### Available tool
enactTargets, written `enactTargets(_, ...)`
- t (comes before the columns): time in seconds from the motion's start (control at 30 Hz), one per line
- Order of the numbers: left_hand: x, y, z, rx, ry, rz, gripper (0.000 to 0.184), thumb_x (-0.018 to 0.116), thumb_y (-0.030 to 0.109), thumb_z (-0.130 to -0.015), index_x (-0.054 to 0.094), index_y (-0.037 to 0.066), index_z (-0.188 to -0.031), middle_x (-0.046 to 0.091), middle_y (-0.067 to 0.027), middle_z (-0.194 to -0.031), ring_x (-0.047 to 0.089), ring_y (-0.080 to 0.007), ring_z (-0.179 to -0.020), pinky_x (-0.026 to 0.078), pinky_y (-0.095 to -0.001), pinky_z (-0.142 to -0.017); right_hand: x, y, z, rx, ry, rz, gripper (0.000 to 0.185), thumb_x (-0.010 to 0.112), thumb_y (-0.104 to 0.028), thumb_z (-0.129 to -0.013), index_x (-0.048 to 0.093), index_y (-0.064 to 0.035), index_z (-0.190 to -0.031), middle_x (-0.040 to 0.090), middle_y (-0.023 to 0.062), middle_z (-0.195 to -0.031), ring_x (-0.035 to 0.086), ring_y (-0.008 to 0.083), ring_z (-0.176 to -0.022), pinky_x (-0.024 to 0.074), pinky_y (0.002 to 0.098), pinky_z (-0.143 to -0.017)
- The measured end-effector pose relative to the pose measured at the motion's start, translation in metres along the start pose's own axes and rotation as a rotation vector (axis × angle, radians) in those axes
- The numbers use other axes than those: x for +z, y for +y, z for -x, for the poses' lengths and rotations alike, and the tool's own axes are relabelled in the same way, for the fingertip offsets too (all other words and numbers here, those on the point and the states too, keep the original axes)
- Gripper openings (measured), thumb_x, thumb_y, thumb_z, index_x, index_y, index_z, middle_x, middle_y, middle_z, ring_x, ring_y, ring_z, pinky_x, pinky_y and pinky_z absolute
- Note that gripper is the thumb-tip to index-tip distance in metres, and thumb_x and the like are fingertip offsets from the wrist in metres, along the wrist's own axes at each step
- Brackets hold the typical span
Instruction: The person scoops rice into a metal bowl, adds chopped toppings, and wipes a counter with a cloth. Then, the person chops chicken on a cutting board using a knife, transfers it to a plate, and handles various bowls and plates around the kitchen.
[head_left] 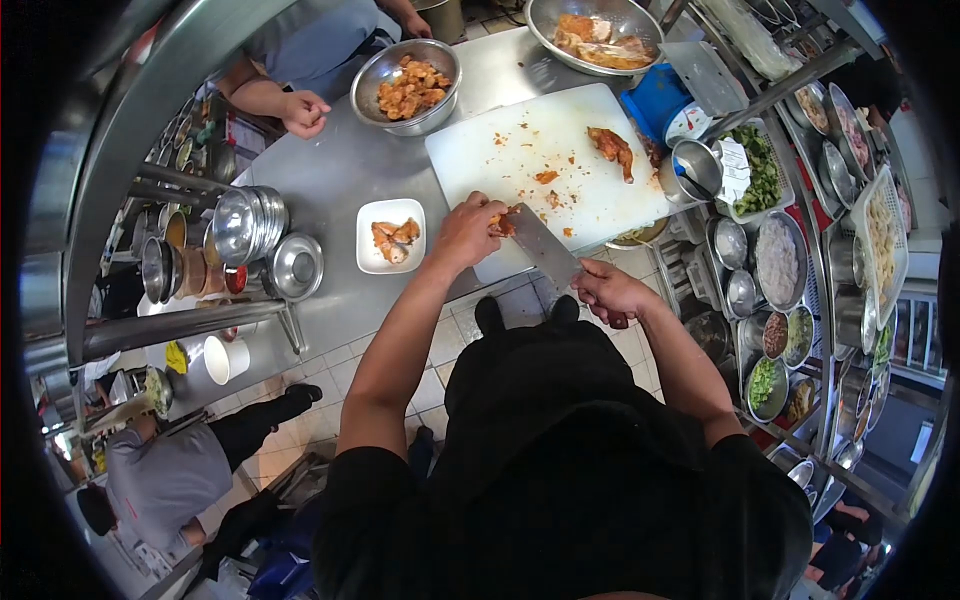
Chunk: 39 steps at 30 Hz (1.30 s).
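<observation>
My right hand is closed around the handle of a cleaver, whose broad blade points up and left over the near edge of a white cutting board. Fingers of my left hand are closed on a piece of browned chicken, right by the blade's far end. A cooked chicken leg lies at the board's right side, with small scraps scattered around it. To the left of my left hand, a square white bowl holds chicken pieces.
A steel bowl of chicken pieces and a larger bowl stand beyond the board. A blue scale and a basket of cut greens are at right. Another person's hand is across the steel table.
</observation>
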<state>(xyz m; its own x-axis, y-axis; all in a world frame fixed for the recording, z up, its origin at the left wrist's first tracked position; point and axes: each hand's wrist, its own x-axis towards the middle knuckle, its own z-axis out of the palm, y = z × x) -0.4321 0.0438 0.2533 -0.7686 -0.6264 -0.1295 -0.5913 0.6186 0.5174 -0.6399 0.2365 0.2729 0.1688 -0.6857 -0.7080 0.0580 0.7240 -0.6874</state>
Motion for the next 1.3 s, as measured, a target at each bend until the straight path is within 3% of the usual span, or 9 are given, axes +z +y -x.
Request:
enactTargets(0.2, -0.036, -0.037, 0.069, -0.141, 0.408, 0.029, 0.045, 0.070, 0.006, -0.066, 0.063, 0.010, -0.110, 0.057, -0.0122, -0.111, 0.061, -0.0315, -0.095, 0.051, -0.0398, -0.083, 0.028, -0.076, -0.037, -0.092, -0.169, 0.291, 0.013, 0.043, -0.020, -0.094, 0.043, -0.0080, -0.090, 0.043, 0.0000, -0.065, 0.042, 0.0096, -0.042, 0.0389, 0.0273, -0.036)
enactTargets(0.4, -0.016, -0.079, 0.090, -0.387, 0.511, 0.006, 0.048, 0.073, 0.014, -0.070, 0.060, 0.010, -0.116, 0.058, -0.0122, -0.114, 0.061, -0.0301, -0.099, 0.051, -0.0391, -0.083, 0.055, -0.140, -0.105, -0.030, -0.238, 0.733, 0.016, 0.040, -0.019, -0.094, 0.047, -0.0055, -0.098, 0.045, 0.0039, -0.066, 0.045, 0.0142, -0.044, 0.0372, 0.0325, -0.035)
enactTargets(0.5, -0.021, -0.076, 0.089, -0.424, 0.457, 0.016, 0.057, 0.076, 0.021, -0.072, 0.056, 0.011, -0.124, 0.059, -0.0133, -0.119, 0.060, -0.0306, -0.103, 0.050, -0.0396, -0.086, 0.062, -0.155, -0.109, -0.080, -0.202, 1.136, 0.022, 0.040, -0.018, -0.092, 0.051, -0.0014, -0.100, 0.056, 0.0119, -0.072, 0.056, 0.0221, -0.051, 0.0438, 0.0391, -0.042)
enactTargets(0.6, -0.028, -0.073, 0.098, -0.473, 0.417, 0.089, 0.058, 0.075, 0.020, -0.073, 0.055, 0.010, -0.126, 0.058, -0.0134, -0.124, 0.058, -0.0315, -0.108, 0.047, -0.0395, -0.092, 0.070, -0.165, -0.090, -0.278, -0.110, 1.416, 0.029, 0.041, -0.017, -0.089, 0.056, 0.0021, -0.107, 0.065, 0.0226, -0.095, 0.065, 0.0354, -0.083, 0.0496, 0.0430, -0.076)
enactTargets(0.7, -0.017, -0.087, 0.108, -0.336, 0.619, -0.007, 0.049, 0.074, 0.017, -0.074, 0.060, 0.008, -0.120, 0.061, -0.0139, -0.118, 0.058, -0.0315, -0.108, 0.047, -0.0396, -0.091, 0.074, -0.166, -0.075, -0.322, -0.025, 1.412, 0.028, 0.042, -0.018, -0.090, 0.055, 0.0017, -0.107, 0.065, 0.0225, -0.094, 0.064, 0.0365, -0.089, 0.0482, 0.0450, -0.079)
enactTargets(0.9, -0.013, -0.100, 0.103, -0.368, 0.478, 0.068, 0.031, 0.070, 0.013, -0.075, 0.067, 0.004, -0.104, 0.064, -0.0148, -0.106, 0.058, -0.0326, -0.102, 0.047, -0.0400, -0.088, 0.069, -0.150, -0.060, -0.336, 0.036, 1.259, 0.026, 0.044, -0.019, -0.091, 0.053, -0.0002, -0.107, 0.064, 0.0226, -0.093, 0.062, 0.0397, -0.090, 0.0468, 0.0479, -0.080)
enactTargets(1.1, -0.015, -0.104, 0.101, -0.284, 0.527, 0.108, 0.037, 0.073, 0.018, -0.075, 0.065, 0.002, -0.107, 0.064, -0.0165, -0.104, 0.061, -0.0345, -0.095, 0.049, -0.0404, -0.084, 0.021, -0.098, 0.001, -0.361, 0.221, 0.928, 0.024, 0.047, -0.023, -0.093, 0.051, -0.0002, -0.100, 0.061, 0.0246, -0.084, 0.059, 0.0431, -0.085, 0.0448, 0.0481, -0.076)
enactTargets(1.2, -0.026, -0.071, 0.095, -0.297, 0.741, 0.030, 0.046, 0.075, 0.022, -0.076, 0.060, 0.002, -0.114, 0.062, -0.0160, -0.108, 0.062, -0.0317, -0.090, 0.049, -0.0395, -0.082, -0.022, -0.045, 0.040, -0.317, 0.397, 0.730, 0.020, 0.047, -0.023, -0.093, 0.048, -0.0027, -0.098, 0.055, 0.0179, -0.068, 0.057, 0.0331, -0.059, 0.0450, 0.0436, -0.057)
enactTargets(1.3, -0.014, -0.032, 0.038, -0.256, 0.574, 0.274, 0.050, 0.076, 0.023, -0.077, 0.057, 0.004, -0.120, 0.060, -0.0144, -0.112, 0.062, -0.0279, -0.088, 0.050, -0.0373, -0.079, -0.044, 0.003, 0.077, -0.169, 0.553, 0.393, 0.015, 0.047, -0.018, -0.092, 0.046, -0.0039, -0.097, 0.050, 0.0112, -0.060, 0.051, 0.0234, -0.047, 0.0416, 0.0396, -0.046)
